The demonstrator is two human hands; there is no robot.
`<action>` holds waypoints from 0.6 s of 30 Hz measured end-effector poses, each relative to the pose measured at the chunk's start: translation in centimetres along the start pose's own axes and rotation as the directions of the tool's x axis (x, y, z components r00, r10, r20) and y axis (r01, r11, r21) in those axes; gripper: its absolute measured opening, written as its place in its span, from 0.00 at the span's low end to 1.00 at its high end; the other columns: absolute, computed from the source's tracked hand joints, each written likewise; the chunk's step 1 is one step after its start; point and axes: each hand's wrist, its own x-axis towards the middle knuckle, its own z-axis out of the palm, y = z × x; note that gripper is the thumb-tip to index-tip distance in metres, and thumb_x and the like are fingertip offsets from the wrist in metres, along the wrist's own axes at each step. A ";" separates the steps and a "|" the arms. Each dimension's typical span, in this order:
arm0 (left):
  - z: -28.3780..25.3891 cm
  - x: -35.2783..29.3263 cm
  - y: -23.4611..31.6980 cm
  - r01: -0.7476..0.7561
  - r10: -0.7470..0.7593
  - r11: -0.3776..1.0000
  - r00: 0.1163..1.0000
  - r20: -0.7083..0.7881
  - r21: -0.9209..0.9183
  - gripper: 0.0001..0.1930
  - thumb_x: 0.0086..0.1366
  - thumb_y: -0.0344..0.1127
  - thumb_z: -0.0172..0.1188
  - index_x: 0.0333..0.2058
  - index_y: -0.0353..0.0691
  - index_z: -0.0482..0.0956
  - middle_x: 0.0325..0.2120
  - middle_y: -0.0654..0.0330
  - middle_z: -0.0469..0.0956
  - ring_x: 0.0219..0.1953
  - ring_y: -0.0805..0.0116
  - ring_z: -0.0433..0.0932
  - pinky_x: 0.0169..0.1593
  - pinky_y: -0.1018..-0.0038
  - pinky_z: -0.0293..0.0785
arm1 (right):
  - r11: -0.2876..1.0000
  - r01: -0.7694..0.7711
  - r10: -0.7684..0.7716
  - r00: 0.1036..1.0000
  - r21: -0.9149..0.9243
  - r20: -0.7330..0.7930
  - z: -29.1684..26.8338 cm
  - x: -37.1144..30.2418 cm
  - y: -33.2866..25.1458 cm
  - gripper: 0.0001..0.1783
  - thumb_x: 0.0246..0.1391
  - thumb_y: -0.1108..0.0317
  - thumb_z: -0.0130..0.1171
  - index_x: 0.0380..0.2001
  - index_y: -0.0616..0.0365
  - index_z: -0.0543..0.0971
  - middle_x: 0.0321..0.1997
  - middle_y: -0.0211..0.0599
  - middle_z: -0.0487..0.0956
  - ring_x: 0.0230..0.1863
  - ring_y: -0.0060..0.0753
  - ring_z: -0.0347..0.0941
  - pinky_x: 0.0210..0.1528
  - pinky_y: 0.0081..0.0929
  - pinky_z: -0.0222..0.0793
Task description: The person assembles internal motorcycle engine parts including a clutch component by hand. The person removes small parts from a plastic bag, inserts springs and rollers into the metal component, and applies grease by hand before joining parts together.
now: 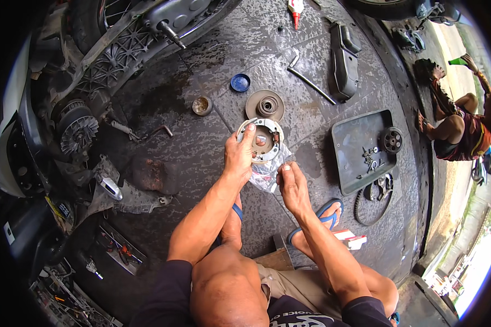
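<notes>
My left hand (pixel 237 157) grips a round scooter clutch shoe assembly (pixel 279 138), a pale ring with small springs, thumb on top and fingertips showing through its middle hole. Beneath the ring hangs a crumpled clear plastic bag (pixel 265 180). At the bag's right side my right hand (pixel 294 189) is closed, its fingers pinched against the edge of the plastic. Just beyond the clutch lies a metal pulley disc (pixel 277 101) with a raised hub and coiled centre; the clutch covers its near rim.
An opened scooter engine (pixel 172 16) stands at the far left. Past my hands lie a small tin (pixel 202 106), a blue lid (pixel 240 83) and a bent wrench (pixel 312 82). A grey tray (pixel 360 182) with bolts sits right, beside a drive belt (pixel 360 219). Another person (pixel 458 128) sits far right.
</notes>
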 end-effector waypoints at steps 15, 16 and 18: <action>0.2 -1.2 1.3 -0.035 0.028 0.996 0.996 0.083 0.082 0.16 0.70 0.45 0.62 0.45 0.38 0.80 0.34 0.63 0.80 0.34 0.79 0.78 0.30 0.80 0.79 | 0.867 0.188 -0.022 0.940 -0.462 0.342 -6.0 3.5 -7.2 0.19 0.65 0.57 0.48 0.34 0.65 0.77 0.28 0.63 0.77 0.37 0.70 0.74 0.38 0.53 0.67; 0.2 -1.0 0.8 -0.027 0.027 1.000 0.997 0.072 0.007 0.15 0.71 0.44 0.60 0.48 0.39 0.78 0.36 0.64 0.80 0.36 0.78 0.79 0.31 0.78 0.80 | 0.889 0.159 -0.046 0.964 -0.430 0.260 -5.6 3.5 -6.4 0.21 0.66 0.57 0.48 0.33 0.67 0.76 0.25 0.57 0.76 0.32 0.55 0.73 0.36 0.47 0.66; 1.0 -1.0 0.3 -0.062 0.068 0.995 0.994 0.082 -0.072 0.16 0.71 0.44 0.60 0.49 0.39 0.77 0.36 0.64 0.80 0.36 0.77 0.79 0.32 0.77 0.81 | 0.960 0.037 -0.008 0.995 -0.279 0.102 -5.0 3.2 -3.3 0.24 0.69 0.52 0.48 0.32 0.66 0.75 0.24 0.39 0.75 0.27 0.31 0.70 0.34 0.34 0.66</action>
